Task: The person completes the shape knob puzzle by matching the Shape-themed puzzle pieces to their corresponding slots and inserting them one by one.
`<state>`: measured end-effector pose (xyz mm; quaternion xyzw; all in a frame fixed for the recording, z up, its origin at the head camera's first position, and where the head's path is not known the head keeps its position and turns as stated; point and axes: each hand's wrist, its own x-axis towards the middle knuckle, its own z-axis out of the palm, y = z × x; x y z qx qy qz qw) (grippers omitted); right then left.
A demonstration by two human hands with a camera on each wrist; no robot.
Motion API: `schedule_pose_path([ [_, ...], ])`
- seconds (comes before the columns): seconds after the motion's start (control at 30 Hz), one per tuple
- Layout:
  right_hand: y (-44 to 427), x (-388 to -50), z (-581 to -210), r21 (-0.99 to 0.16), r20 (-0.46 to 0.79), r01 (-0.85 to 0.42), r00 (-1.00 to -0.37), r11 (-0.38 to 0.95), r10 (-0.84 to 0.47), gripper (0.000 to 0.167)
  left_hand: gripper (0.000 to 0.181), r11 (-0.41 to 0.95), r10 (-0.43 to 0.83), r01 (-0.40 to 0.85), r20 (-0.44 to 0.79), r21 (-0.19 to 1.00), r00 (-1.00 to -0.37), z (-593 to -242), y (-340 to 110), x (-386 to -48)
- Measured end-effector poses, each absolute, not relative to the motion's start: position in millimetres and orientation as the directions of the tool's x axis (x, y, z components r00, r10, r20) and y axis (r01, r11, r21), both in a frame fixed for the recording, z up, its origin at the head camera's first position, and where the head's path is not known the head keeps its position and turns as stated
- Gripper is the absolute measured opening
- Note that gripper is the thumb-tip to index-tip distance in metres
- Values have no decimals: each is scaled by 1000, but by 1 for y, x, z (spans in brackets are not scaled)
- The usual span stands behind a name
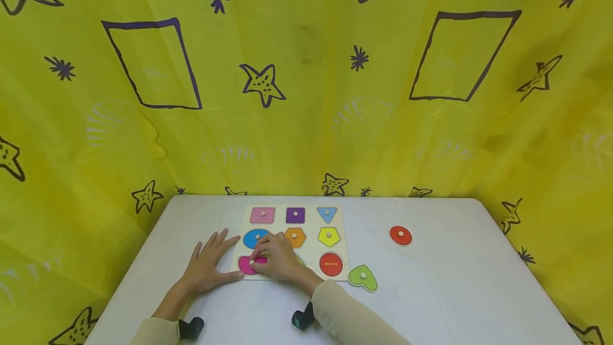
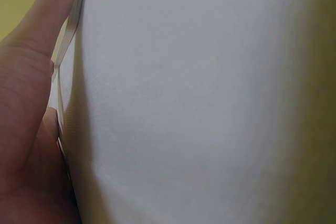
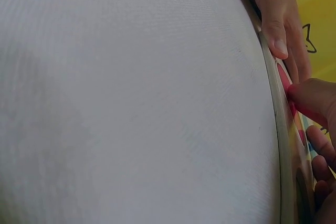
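A wooden knob puzzle board [image 1: 312, 249] lies on the table. My right hand [image 1: 281, 261] reaches over its near edge and pinches the knob of a magenta puzzle piece [image 1: 243, 265], which sits at the board's near left corner. My left hand [image 1: 207, 264] lies with spread, straight fingers at the board's left side, thumb at the near corner. The right wrist view shows the left thumb [image 3: 277, 38] beside the magenta piece [image 3: 283, 77]. In the left wrist view, the left thumb [image 2: 39, 24] reaches the board's edge. My right hand partly covers a green outlined spot on the board.
A green heart piece [image 1: 367, 282] lies by the board's near right corner. Farther right is a red round piece [image 1: 406, 232]. The board's red round recess [image 1: 331, 269] shows printed lettering. Several other knobbed shapes sit in the board. A yellow curtain [image 1: 306, 137] hangs behind the white table [image 1: 431, 292].
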<state>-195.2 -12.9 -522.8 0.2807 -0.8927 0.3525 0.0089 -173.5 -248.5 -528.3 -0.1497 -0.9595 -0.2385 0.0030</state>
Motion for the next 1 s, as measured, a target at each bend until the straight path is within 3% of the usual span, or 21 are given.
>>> schedule_pose_path([
  [0.23, -12, -195, -523, -607, 231, -528, -833, 594, -504, 4, 96, 861, 275, 259, 28, 439, -961, -525, -247, -174],
  [0.6, -8, -196, -519, -647, 140, -492, -828, 583, -543, 8, 97, 866, 278, 262, 26, 426, -960, -526, -250, -172],
  [0.83, 2, -200, -510, -744, 45, -417, -811, 523, -583, 33, 96, 861, 279, 261, 24, 437, -960, -524, -250, -172],
  [1.0, 11, -204, -503, -755, 54, -434, -788, 491, -613, 43, 96, 860, 281, 264, 28, 436, -959, -524, -250, -173],
])
